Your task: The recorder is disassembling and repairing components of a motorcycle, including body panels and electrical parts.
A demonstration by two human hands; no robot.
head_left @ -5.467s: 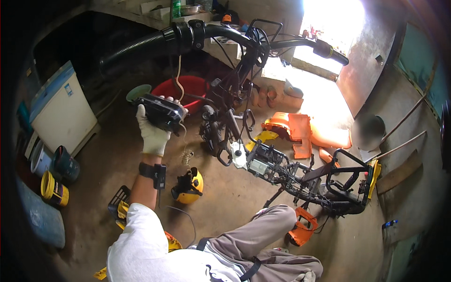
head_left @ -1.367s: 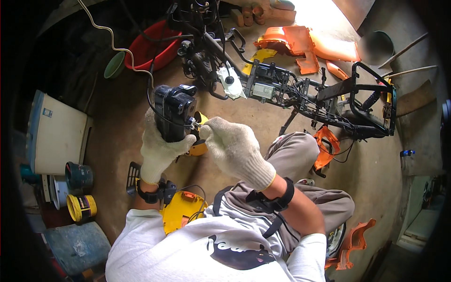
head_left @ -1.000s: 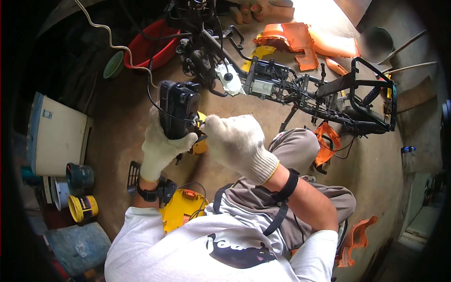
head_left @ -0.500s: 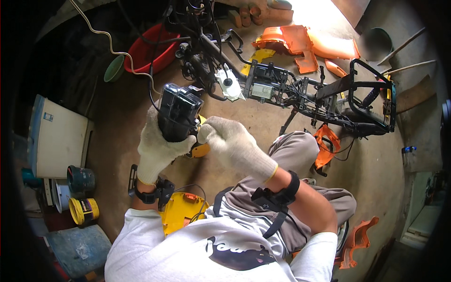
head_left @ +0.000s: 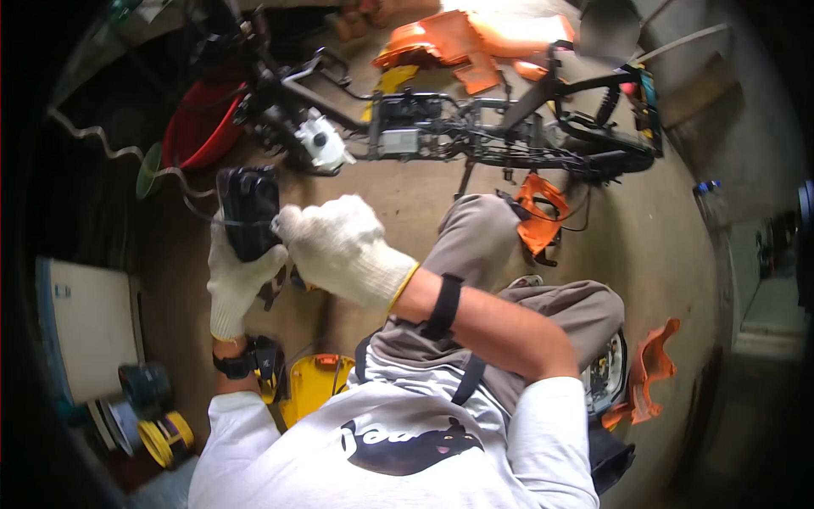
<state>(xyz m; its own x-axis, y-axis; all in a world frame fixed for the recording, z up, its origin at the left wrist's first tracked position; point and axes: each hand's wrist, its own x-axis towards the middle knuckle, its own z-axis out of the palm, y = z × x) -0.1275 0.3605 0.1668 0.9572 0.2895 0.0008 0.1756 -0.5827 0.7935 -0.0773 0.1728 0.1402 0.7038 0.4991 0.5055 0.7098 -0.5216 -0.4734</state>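
1. Black housing [head_left: 248, 212] is up in front of the person, left of the middle, well above the floor. The left hand [head_left: 236, 280] has its fingers wrapped round the lower part. Right hand [head_left: 343, 250] is right beside it, fingers curled closed at the housing's edge where a dark wire [head_left: 246, 224] crosses; can't tell exactly what they're pinching. Both hands are in pale knit gloves.
2. Containers: big red basin [head_left: 193, 146] beyond the housing, with a green bowl [head_left: 149, 172] just beside it. Lower left there's a yellow bucket [head_left: 165, 439], a dark green bucket [head_left: 144, 384] and a pale bucket [head_left: 125, 424] bunched together. Can't make out what's inside any of them.
3. Around that: a stripped bike frame [head_left: 524, 108] stretches across the far side, white tank [head_left: 322, 142] on it. Orange panels [head_left: 441, 42] lie behind; a yellow panel [head_left: 314, 386] sits by the left forearm. A pale cable [head_left: 127, 151] snakes in from the left toward the housing.
4. Room: brown floor [head_left: 381, 199] runs between the right hand and the frame, bounded by the bent knee [head_left: 483, 225]. A white cabinet [head_left: 89, 331] edges the left side.
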